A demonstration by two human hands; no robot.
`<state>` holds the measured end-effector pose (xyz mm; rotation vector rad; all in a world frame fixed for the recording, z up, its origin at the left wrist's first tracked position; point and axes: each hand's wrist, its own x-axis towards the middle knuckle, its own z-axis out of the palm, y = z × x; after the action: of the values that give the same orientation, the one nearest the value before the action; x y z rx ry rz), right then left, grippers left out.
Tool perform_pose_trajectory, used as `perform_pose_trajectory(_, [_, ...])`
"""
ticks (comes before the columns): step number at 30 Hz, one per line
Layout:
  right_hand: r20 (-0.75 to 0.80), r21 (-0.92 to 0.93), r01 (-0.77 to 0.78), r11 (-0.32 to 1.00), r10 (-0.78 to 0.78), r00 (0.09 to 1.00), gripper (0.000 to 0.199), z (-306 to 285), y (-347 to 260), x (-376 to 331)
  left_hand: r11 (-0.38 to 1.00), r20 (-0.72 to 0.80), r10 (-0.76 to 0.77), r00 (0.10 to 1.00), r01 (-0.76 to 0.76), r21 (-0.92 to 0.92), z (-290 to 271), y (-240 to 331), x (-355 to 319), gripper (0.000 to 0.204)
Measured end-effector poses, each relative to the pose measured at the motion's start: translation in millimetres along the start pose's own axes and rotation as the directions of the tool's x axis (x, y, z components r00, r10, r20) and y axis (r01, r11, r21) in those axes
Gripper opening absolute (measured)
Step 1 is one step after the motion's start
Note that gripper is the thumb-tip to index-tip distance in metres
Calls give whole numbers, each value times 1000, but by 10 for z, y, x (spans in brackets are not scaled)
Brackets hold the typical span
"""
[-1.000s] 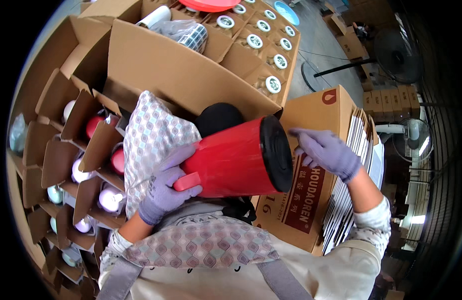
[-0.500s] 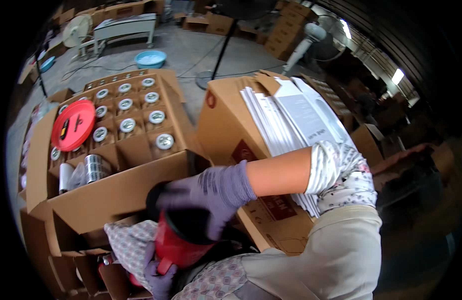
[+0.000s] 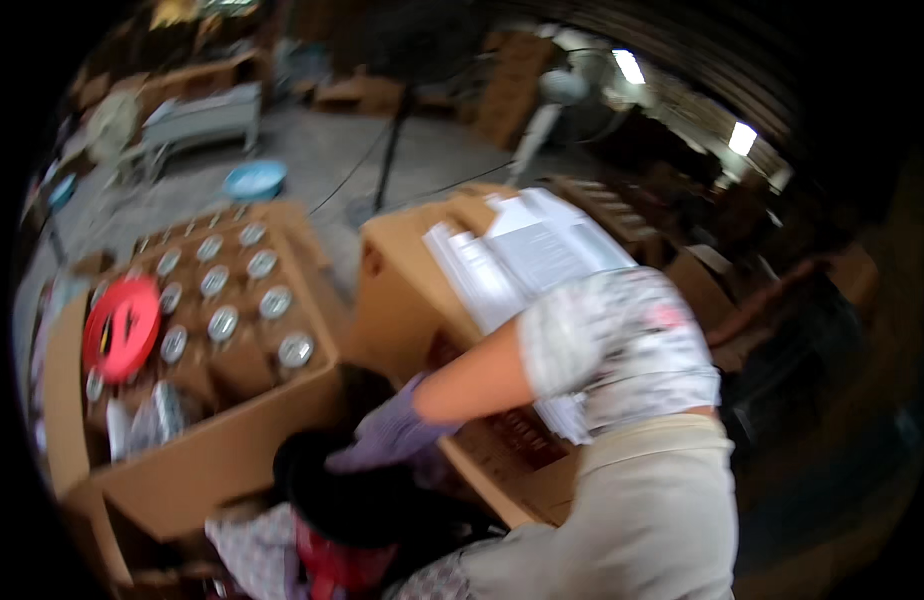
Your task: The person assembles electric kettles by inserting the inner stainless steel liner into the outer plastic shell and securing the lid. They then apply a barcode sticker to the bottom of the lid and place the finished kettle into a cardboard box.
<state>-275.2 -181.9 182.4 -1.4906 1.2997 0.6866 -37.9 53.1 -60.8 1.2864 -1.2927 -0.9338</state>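
A red container [image 3: 332,560] sits low in front of me, tilted and partly cut off by a wide dark round shape [image 3: 347,495], which is either its mouth or a black piece over it. My right hand [image 3: 387,438], in a purple glove, reaches onto the rim of that dark shape. Motion smears its fingers, and I cannot tell their grip. Only a sliver of my left hand [image 3: 294,578], also gloved in purple, shows at the lower edge against the red container. Patterned cloth [image 3: 254,550] lies beside it.
An open carton [image 3: 212,470] at left holds several silver-topped items in dividers, with a red plate [image 3: 122,335] lying on top. At right a closed carton [image 3: 402,290] carries white folded sheets [image 3: 552,245]. Behind stand a blue basin [image 3: 254,180] and a fan pole [image 3: 392,150].
The view has swung, and everything blurs. My right hand has moved lower with the dark round shape, which now covers more of the red container. My left hand is more hidden than before.
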Motion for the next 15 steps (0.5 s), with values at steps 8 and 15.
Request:
perform_pose_trajectory(8, [-341, -253, 680, 688, -722, 602, 97, 250, -154, 508, 970, 0, 154, 988, -151, 192, 125, 240, 296, 34])
perform_pose_trajectory(15, [144, -775, 632, -17, -978, 150, 75, 30, -33, 248, 911, 15, 376, 926, -367, -190, 44, 118, 353, 39])
